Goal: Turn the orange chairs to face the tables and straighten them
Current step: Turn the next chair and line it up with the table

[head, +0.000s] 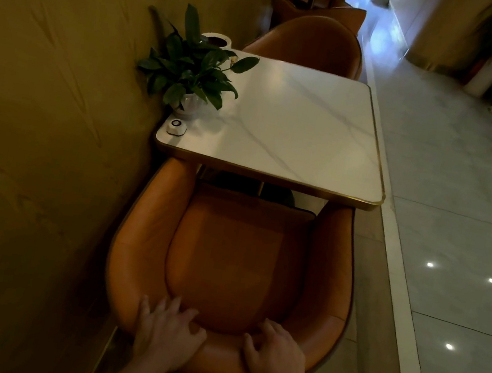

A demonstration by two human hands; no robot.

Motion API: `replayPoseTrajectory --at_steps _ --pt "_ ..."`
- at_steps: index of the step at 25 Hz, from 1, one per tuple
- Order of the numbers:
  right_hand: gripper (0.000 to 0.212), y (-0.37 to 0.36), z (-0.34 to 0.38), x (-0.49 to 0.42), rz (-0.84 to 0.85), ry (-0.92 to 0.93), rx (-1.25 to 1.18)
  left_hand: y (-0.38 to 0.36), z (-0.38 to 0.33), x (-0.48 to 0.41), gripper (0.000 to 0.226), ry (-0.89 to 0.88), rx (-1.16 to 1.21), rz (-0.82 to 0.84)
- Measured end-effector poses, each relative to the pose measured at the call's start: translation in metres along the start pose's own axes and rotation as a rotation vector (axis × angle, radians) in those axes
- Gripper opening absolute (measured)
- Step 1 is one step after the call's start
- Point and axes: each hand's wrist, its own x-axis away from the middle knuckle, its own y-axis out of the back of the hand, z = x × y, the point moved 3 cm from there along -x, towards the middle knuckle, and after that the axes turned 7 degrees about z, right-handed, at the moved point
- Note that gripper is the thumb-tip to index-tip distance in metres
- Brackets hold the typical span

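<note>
Near orange chair: tucked at the marble table, facing it, arm tips under the gold edge, wall close on its left. Looks a bulky padded shell, probably heavy. The smooth covering may slide under flat palms, so the back rim is the best hold.

Far orange chair: mostly hidden behind the table.

Potted plant at the wall side.

Left hand, right hand: both lie on the back rim, fingers spread, not wrapped round.

Chair base unseen; light is dim.
</note>
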Motion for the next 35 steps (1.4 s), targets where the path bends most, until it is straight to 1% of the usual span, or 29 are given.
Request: replayPoseTrajectory --at_steps 5,7,11,17,24,29,35 --pt "0.058 0.000 -0.007 0.004 -0.002 0.040 0.015 -0.007 -0.003 0.009 0.074 0.001 -0.015 0.029" --pt "0.054 0.000 -0.005 0.005 0.001 0.048 0.036 -0.008 -0.003 0.012 0.075 -0.003 -0.024 0.034" --pt "0.043 0.003 -0.002 0.006 0.016 0.008 0.056 -0.006 -0.004 0.013 0.078 -0.013 0.022 -0.022" --pt "0.042 0.001 0.004 0.009 -0.013 0.018 0.041 -0.007 0.000 0.011 0.081 -0.003 0.092 -0.058" --pt "0.032 0.001 0.000 0.006 0.013 0.033 0.031 -0.004 -0.001 0.013 0.078 -0.002 0.093 -0.032" --pt "0.033 0.000 -0.001 0.006 0.028 0.055 0.044 -0.005 -0.002 0.011 0.079 0.004 0.085 -0.029" --pt "0.040 0.007 -0.005 0.007 0.082 0.087 -0.008 0.004 -0.004 0.015 0.075 -0.020 0.064 0.049"
